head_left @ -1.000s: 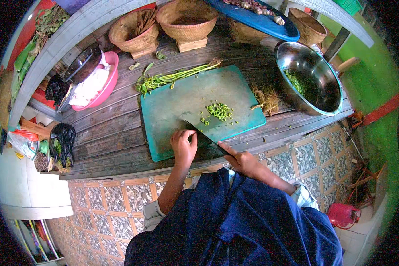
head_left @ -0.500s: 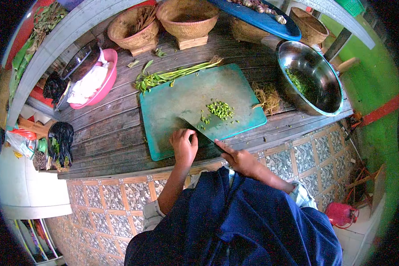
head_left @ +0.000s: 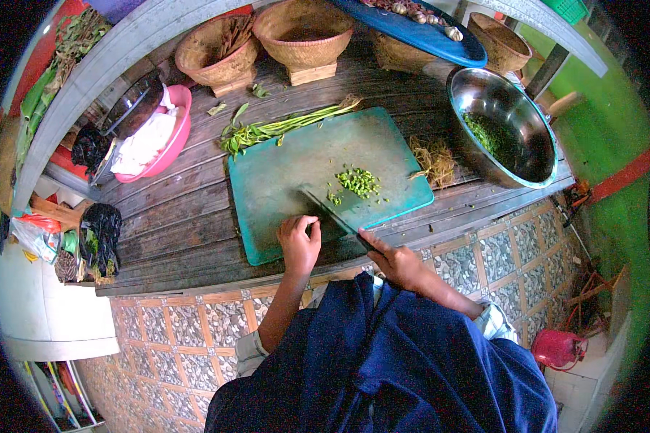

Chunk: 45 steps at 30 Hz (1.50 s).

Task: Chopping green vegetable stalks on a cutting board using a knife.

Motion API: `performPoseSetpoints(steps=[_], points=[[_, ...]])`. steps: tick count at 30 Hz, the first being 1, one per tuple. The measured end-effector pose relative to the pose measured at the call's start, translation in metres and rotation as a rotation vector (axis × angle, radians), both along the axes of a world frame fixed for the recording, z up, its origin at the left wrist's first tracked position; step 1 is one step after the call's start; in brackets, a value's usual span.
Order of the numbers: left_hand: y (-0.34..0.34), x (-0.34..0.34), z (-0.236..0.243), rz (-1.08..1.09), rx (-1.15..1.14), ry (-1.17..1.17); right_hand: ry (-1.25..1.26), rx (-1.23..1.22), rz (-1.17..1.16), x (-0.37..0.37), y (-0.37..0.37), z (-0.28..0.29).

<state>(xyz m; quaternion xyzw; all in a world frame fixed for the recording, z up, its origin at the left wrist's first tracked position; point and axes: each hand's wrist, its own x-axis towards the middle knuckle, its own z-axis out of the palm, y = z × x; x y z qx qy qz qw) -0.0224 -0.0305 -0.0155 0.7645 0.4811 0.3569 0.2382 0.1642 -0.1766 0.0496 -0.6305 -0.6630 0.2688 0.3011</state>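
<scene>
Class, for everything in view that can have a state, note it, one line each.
Knife: gripped in right hand
Left hand: fingers curled
Chopped pieces: heaped on cutting board
Green stems: unchopped
Steel bowl: uncovered, holding green bits
Pink basin: uncovered, holding something white

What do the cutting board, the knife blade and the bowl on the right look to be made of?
Cutting board: probably matte plastic, judging by the uniform teal rim and worn, greyed middle.
Knife blade: likely metal, being thin and straight, its finish unclear at this angle.
Bowl: polished metal, perhaps stainless steel, given its mirror-like highlights.
</scene>
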Motion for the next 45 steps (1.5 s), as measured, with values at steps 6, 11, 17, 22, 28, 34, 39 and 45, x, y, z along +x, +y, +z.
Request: performPoseSetpoints(steps=[6,11,17,22,28,34,39,45], points=[[0.002,-0.004,-0.006,-0.006,0.139,0.043,0.026,-0.052,0.053,-0.004,0.0,0.009],[0.0,0.0,-0.005,0.014,0.124,0.028,0.055,0.056,0.07,-0.006,0.01,-0.009],[-0.008,0.001,0.019,0.038,0.265,0.133,0.034,-0.132,0.07,-0.008,0.024,-0.007],[-0.004,-0.002,0.009,0.028,0.243,0.125,0.042,0.083,0.098,0.001,0.006,-0.017],[-0.002,-0.005,0.008,0.036,0.126,0.055,0.047,0.011,0.061,-0.001,0.001,0.007],[-0.003,-0.005,0.01,0.049,0.112,0.105,0.048,0.057,0.112,-0.003,0.005,-0.006],[-0.004,-0.004,0.009,0.048,0.24,0.105,0.033,-0.05,0.099,-0.008,0.017,-0.003],[-0.005,-0.007,0.011,0.043,0.234,0.093,-0.04,-0.306,0.092,-0.005,0.012,0.007]])
